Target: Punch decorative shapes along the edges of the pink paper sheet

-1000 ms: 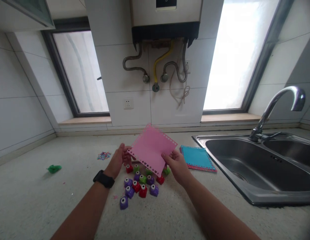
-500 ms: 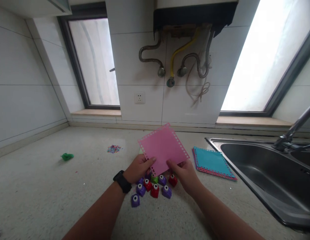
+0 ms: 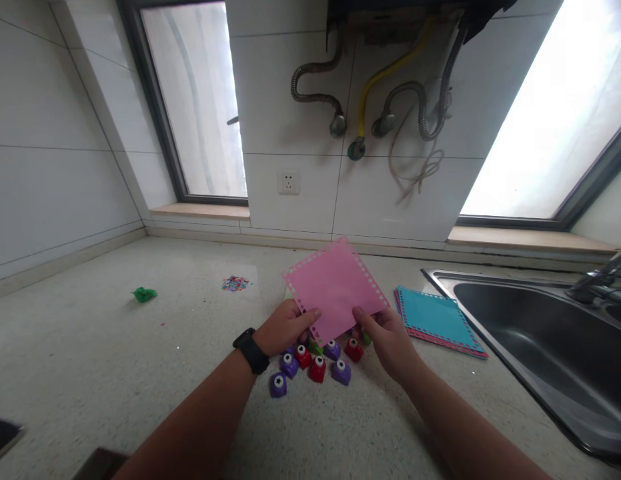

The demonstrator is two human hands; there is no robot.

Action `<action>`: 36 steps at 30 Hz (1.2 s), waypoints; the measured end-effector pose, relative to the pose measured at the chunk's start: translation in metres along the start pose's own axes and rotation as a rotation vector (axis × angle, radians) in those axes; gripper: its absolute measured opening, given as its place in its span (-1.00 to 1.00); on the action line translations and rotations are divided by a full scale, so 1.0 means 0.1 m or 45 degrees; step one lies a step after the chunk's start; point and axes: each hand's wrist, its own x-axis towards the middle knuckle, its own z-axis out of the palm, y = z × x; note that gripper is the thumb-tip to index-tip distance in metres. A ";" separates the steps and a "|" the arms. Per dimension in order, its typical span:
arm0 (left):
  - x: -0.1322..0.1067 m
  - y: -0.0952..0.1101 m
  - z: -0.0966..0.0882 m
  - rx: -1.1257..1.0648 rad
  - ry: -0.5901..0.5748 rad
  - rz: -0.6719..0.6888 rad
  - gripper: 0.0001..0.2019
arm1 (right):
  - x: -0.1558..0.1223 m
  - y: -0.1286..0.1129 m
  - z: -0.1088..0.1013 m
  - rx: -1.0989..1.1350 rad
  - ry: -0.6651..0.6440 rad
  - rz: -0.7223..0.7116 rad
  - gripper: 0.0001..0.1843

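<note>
Both hands hold a pink square sheet (image 3: 335,287) with punched borders, raised above the counter. My left hand (image 3: 285,328), with a black watch on its wrist, pinches the sheet's lower left edge. My right hand (image 3: 387,337) pinches the lower right edge. Under the sheet lie several small craft punches (image 3: 317,363) in purple, red and green. A stack of sheets with a teal one on top (image 3: 435,320) lies to the right of my right hand.
A steel sink (image 3: 535,353) with a faucet (image 3: 597,283) sits at the right. Confetti scraps (image 3: 235,284) and a crumpled green bit (image 3: 144,294) lie on the speckled counter (image 3: 90,360). Pipes and a wall socket (image 3: 289,181) are on the tiled wall behind.
The view has dipped and shifted left. My left hand moved from the sheet's upper left edge to its lower edge, and the pink sheet now stands more upright.
</note>
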 end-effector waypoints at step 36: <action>0.02 -0.03 -0.05 -0.096 0.019 -0.075 -0.48 | 0.05 -0.04 -0.09 -0.110 0.006 -0.130 -0.65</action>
